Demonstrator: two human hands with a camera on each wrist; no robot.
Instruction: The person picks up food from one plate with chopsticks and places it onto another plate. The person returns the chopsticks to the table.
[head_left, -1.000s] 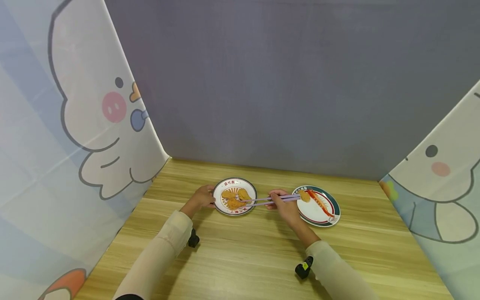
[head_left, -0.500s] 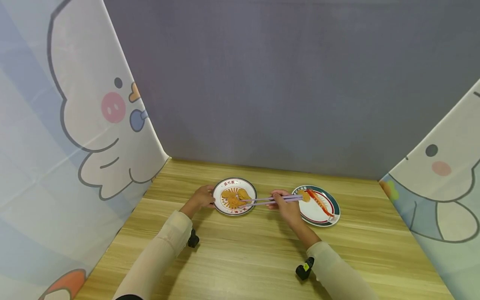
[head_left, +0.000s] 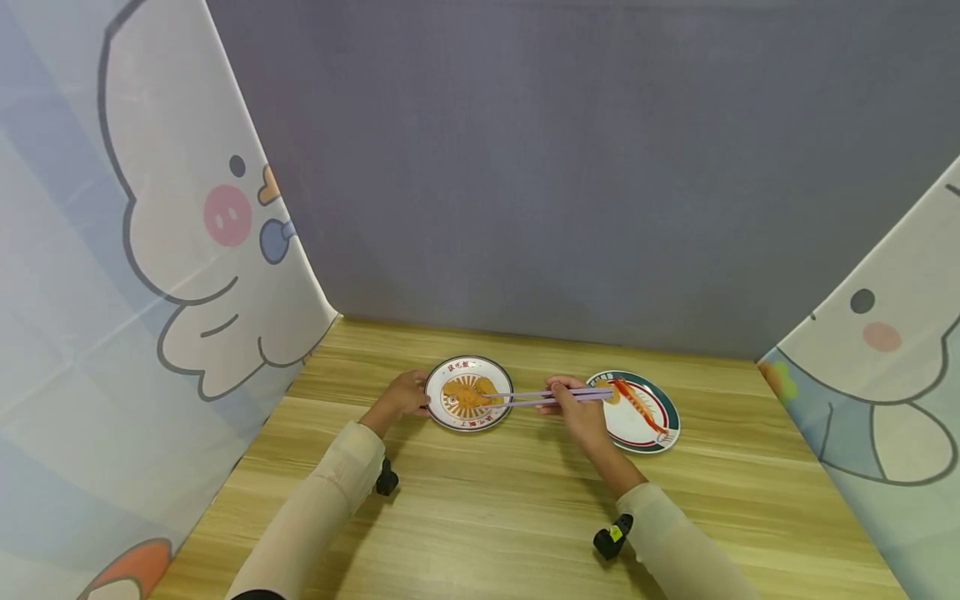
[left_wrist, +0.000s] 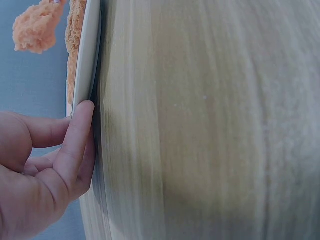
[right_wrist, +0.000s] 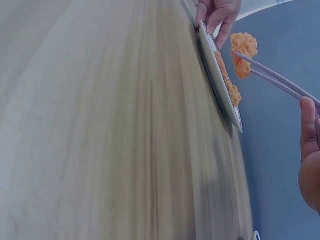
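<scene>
In the head view my left hand (head_left: 406, 393) pinches the left rim of a small white plate (head_left: 501, 377) printed with red characters. Thumb and fingers meet at its edge in the left wrist view. My right hand (head_left: 581, 417) holds a pair of pale purple chopsticks (head_left: 561, 399) that reach over the plate. Between their tips is a crumbly golden piece of fried chicken (right_wrist: 244, 46), raised above the plate in the right wrist view. Other breaded pieces (right_wrist: 233, 94) lie on the plate below it.
To the right, partly behind my right hand, sits a green-rimmed plate (head_left: 624, 430) with an orange-red shrimp (head_left: 640, 405) and a golden piece (head_left: 603, 384). A grey wall (head_left: 525, 183) rises behind the wooden table (head_left: 480, 517); cartoon-printed panels stand at both sides.
My right hand and the chopsticks have shifted slightly right and up. The chicken piece between the tips has come up off the plate. The left hand stays at the rim.
</scene>
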